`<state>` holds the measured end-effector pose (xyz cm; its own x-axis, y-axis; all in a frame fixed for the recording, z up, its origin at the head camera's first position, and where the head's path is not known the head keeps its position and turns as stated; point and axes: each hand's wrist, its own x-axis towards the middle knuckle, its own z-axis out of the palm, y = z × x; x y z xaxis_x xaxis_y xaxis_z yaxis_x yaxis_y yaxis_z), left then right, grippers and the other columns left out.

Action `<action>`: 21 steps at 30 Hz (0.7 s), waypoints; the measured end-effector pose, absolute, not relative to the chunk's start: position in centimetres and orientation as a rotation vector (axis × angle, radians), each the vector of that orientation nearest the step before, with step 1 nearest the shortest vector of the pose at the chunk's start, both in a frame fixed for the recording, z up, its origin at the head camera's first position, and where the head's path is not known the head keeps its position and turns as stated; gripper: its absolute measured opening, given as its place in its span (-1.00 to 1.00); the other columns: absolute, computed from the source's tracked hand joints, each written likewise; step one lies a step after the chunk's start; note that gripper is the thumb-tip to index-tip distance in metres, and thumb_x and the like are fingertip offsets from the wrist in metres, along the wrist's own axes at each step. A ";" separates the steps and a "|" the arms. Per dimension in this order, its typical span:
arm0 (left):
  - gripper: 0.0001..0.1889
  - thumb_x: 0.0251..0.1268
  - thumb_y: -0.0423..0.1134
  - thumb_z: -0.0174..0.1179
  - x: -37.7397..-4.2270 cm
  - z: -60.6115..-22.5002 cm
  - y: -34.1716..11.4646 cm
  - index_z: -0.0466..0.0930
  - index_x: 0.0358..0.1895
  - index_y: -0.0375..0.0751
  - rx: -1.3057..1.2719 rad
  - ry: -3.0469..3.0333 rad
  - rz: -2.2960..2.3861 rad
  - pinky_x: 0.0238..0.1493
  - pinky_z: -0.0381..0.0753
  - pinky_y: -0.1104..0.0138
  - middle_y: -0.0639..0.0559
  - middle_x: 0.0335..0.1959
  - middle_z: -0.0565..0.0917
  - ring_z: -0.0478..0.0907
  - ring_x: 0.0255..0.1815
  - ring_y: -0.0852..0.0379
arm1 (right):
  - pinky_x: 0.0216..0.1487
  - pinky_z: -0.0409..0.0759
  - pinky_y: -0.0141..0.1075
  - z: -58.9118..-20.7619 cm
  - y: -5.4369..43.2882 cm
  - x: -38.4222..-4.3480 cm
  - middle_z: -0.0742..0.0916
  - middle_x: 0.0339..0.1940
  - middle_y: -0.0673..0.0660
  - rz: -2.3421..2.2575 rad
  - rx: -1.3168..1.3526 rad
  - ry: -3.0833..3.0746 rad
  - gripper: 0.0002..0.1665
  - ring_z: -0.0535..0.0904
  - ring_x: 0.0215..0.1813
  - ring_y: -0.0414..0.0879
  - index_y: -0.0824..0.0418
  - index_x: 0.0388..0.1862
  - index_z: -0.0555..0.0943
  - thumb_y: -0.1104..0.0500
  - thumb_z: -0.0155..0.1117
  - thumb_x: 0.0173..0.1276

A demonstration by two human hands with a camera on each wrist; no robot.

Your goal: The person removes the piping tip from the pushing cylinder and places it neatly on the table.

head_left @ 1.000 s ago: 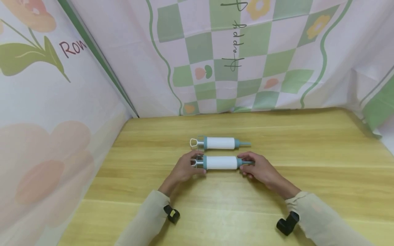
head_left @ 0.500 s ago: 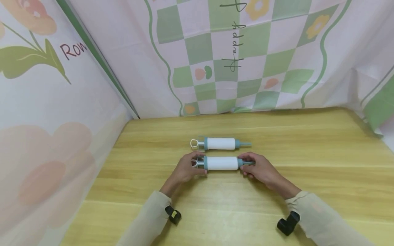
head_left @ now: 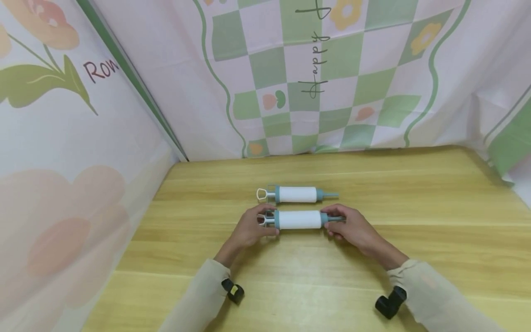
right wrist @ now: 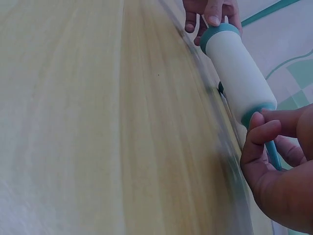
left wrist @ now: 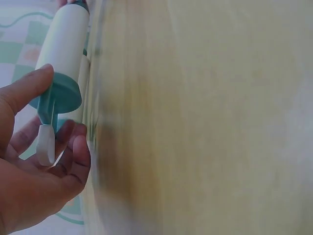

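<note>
A large plunger syringe (head_left: pixel 300 220) with a white barrel, teal end caps and a white pull ring lies crosswise between my hands. My left hand (head_left: pixel 250 226) holds its plunger end; in the left wrist view the thumb (left wrist: pixel 41 78) presses near the teal collar (left wrist: pixel 68 93), and the other fingers curl beneath the white ring (left wrist: pixel 46 144). At the opposite end, my right hand (head_left: pixel 347 223) pinches the nozzle cap, and the right wrist view has the thin teal nozzle (right wrist: pixel 272 154) passing between the fingers. A matching second syringe (head_left: pixel 297 194) lies just behind, parallel and untouched.
The wooden table (head_left: pixel 307 286) runs back to a printed checkered curtain (head_left: pixel 303 97). Another floral curtain (head_left: pixel 70 216) borders the left side. A small black camera is strapped to each wrist.
Almost nothing differs. Both hands keep their hold on the front syringe, which stays in nearly the same spot; the view shifts very slightly.
</note>
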<state>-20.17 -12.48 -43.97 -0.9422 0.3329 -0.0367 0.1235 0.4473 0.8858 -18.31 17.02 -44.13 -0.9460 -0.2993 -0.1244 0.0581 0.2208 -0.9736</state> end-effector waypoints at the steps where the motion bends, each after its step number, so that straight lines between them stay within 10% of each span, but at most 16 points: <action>1: -0.40 0.02 -0.42 0.51 -20.1 -43.9 -12.5 0.56 0.22 -0.22 0.401 2.487 1.508 0.14 0.53 0.06 -0.08 0.02 0.64 0.56 0.02 -0.05 | -0.42 0.56 -0.34 -44.1 17.0 -18.3 0.59 -0.03 0.32 -1.785 -0.229 2.212 -0.52 0.55 -0.29 -0.06 0.44 0.29 0.42 0.34 0.23 0.45; 21: -0.40 0.03 -0.39 0.49 -20.0 -43.8 -13.4 0.56 0.22 -0.27 0.454 2.432 1.661 0.15 0.49 0.10 -0.03 -0.01 0.65 0.54 0.00 0.03 | -0.29 0.65 -0.28 -43.7 16.7 -17.7 0.55 0.09 0.41 -1.910 -0.296 2.203 -0.50 0.64 -0.17 0.02 0.48 0.29 0.42 0.35 0.25 0.44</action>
<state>-20.00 -13.36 -43.81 -0.9409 0.3366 0.0373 0.1573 0.3368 0.9283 -17.74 16.73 -43.67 -0.9577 -0.2864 -0.0267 -0.0142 0.1398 -0.9901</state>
